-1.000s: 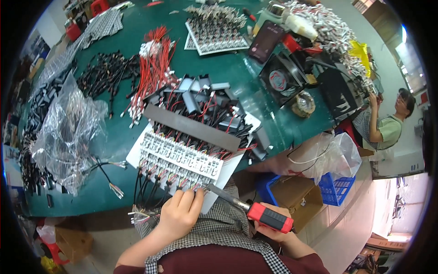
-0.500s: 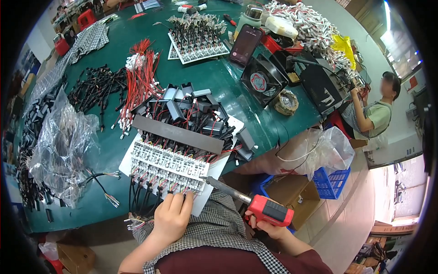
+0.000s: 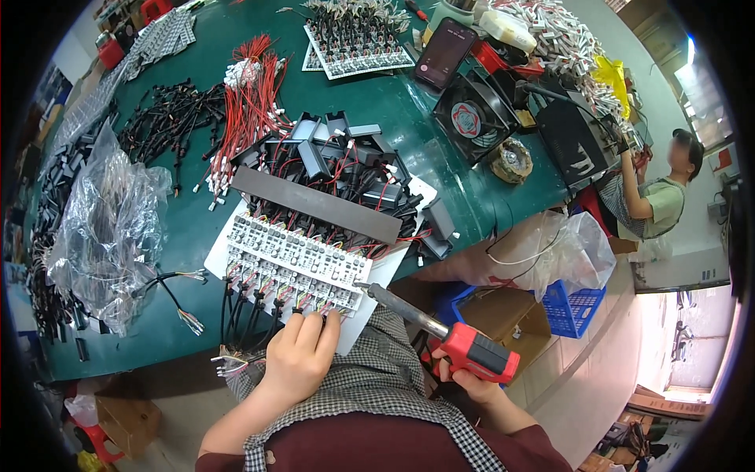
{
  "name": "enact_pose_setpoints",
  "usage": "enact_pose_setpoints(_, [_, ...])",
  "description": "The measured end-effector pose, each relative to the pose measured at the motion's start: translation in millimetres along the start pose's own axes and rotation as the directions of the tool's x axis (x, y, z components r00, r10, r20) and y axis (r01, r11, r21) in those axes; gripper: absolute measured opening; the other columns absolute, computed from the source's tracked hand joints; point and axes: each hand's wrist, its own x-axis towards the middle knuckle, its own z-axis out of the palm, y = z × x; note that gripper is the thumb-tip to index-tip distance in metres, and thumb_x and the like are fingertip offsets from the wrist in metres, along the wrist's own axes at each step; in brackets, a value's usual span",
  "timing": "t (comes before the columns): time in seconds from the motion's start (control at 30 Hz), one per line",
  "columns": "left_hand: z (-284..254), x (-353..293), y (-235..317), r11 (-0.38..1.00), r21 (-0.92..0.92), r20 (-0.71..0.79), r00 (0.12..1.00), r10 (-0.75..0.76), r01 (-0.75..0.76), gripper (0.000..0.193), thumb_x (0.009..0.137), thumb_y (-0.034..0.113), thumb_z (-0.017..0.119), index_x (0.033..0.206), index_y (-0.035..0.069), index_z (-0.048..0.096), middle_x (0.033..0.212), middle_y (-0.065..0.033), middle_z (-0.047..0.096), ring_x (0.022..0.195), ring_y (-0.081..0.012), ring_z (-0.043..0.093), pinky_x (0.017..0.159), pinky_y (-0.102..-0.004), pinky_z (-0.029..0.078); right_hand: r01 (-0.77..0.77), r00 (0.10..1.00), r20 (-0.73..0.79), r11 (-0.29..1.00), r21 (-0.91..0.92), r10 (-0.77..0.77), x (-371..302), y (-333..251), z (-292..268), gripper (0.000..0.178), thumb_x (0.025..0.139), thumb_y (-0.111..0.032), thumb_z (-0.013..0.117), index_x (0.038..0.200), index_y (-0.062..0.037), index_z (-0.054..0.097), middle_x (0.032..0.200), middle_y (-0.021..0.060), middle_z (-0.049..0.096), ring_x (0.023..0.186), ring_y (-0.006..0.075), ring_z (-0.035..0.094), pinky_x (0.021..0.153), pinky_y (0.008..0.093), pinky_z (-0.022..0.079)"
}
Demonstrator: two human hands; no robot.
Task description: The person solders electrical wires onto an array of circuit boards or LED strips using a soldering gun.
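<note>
Along the near edge of a white circuit board panel (image 3: 295,256), my left hand (image 3: 303,350) is closed, its fingertips pinching a thin cable at the panel's right end; the fingers hide most of that cable. My right hand (image 3: 465,379) grips a red and black soldering gun (image 3: 480,352) by its handle. Its metal tip rests by the right end of the panel, touching or just above it. Several black cables (image 3: 244,311) with coloured wire ends hang from the panel's near row. A dark grey flat bar (image 3: 314,204) lies across the panel's far side. Beneath is a white board (image 3: 363,324).
Black housings (image 3: 314,157) with red wires are heaped beyond the bar. A fan (image 3: 469,116), phone (image 3: 445,52) and solder roll (image 3: 511,161) sit at the right. Clear plastic bags (image 3: 106,236) lie left. A blue crate (image 3: 576,308) stands below; another person (image 3: 657,197) works at far right.
The whole view has shifted a little, so the table's things sit higher and farther right. Both hands keep nearly the same place at the panel, the soldering gun still by its right end.
</note>
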Motion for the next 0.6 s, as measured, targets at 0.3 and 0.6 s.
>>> enact_pose_setpoints(0.3, [-1.0, -8.0, 5.1, 0.999, 0.047, -0.014, 1.0, -0.013, 0.013, 0.032, 0.069, 0.007, 0.06, 0.1, 0.001, 0.066, 0.077, -0.0049, 0.051, 0.066, -0.0177, 0.051, 0.048, -0.025, 0.04, -0.03, 0.999, -0.025, 0.993, 0.113, 0.033, -0.5, -7.8, 12.0, 0.058, 0.084, -0.041, 0.068, 0.118, 0.0043, 0.053, 0.074, 0.0065, 0.058, 0.063, 0.0122, 0.053, 0.057, 0.0244, 0.04])
enact_pose_setpoints(0.6, [-0.8, 3.3, 3.6, 0.994, 0.098, -0.054, 0.997, -0.045, 0.05, 0.027, 0.072, 0.011, 0.061, 0.099, 0.005, 0.065, 0.079, -0.0025, 0.051, 0.067, -0.0155, 0.052, 0.051, -0.0256, 0.04, 0.172, 0.982, -0.107, 0.971, 0.165, -0.156, -4.1, 2.2, 3.5, 0.058, 0.087, -0.038, 0.066, 0.12, 0.0066, 0.051, 0.109, 0.0162, 0.06, 0.072, 0.0159, 0.056, 0.061, 0.0266, 0.046])
